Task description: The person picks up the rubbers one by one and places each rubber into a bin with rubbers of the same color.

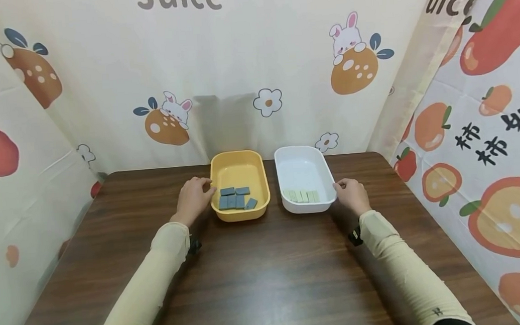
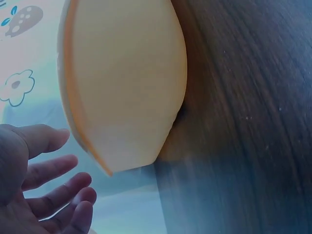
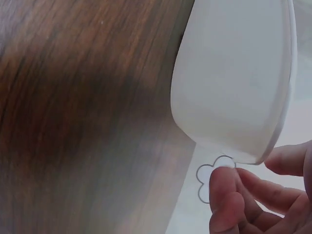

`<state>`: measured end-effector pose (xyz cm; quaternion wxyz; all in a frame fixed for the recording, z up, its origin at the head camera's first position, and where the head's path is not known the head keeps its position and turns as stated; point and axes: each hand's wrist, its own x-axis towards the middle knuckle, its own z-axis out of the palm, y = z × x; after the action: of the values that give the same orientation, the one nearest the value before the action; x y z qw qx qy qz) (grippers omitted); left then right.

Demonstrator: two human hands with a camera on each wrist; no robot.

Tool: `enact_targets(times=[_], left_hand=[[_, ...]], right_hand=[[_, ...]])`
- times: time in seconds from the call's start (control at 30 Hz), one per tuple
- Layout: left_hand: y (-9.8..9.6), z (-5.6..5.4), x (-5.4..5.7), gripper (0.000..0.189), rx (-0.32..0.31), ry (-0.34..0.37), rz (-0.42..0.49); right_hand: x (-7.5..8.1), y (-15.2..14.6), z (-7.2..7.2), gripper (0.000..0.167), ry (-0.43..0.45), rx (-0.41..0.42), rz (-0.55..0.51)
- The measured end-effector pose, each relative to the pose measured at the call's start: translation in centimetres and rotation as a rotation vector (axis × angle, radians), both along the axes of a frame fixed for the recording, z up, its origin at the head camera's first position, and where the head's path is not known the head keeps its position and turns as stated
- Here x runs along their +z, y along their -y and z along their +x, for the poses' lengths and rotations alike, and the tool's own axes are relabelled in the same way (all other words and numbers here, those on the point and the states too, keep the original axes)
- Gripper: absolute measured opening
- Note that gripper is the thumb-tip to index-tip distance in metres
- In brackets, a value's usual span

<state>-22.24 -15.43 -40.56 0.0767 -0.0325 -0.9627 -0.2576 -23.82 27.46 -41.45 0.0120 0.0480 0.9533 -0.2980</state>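
My left hand (image 1: 193, 200) is at the left side of a yellow tub (image 1: 242, 216), its thumb and index fingertip right at the rim. The left wrist view shows that hand's fingers (image 2: 53, 195) loosely bent and spread, with a gap between them and the tub's wall. Several blue-grey flat tiles (image 1: 231, 202) lie in the tub's near part. To the right, a white tub (image 1: 307, 208) holds a row of several pale green tiles (image 1: 303, 196). My right hand (image 1: 352, 196) is at its right rim, thumb tip close against the edge and the other fingers loosely bent.
Both tubs stand side by side near the back of a dark wooden table (image 1: 268, 282), a narrow gap between them. A printed curtain (image 1: 234, 58) hangs right behind them, with more printed cloth (image 1: 505, 165) along both sides.
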Motion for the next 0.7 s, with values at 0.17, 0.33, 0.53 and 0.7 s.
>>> enact_targets(times=[0.17,0.33,0.53,0.7], left_hand=[[0.0,0.2,0.3,0.04,0.016,0.002,-0.003],[-0.6,0.5,0.8,0.049,0.005,0.041,-0.021],[-1.5,0.6,1.4,0.064,-0.037,0.033,-0.103],[-2.5,0.3,2.0,0.082,-0.063,0.084,-0.143]], right_hand=[[0.3,0.3,0.2,0.041,-0.085,0.028,0.021],[0.8,0.8,0.5,0.042,-0.159,0.067,0.055],[1.2,2.0,0.7,0.055,-0.203,0.149,0.125],[1.7,3.0,0.4,0.076,-0.171,0.226,0.196]])
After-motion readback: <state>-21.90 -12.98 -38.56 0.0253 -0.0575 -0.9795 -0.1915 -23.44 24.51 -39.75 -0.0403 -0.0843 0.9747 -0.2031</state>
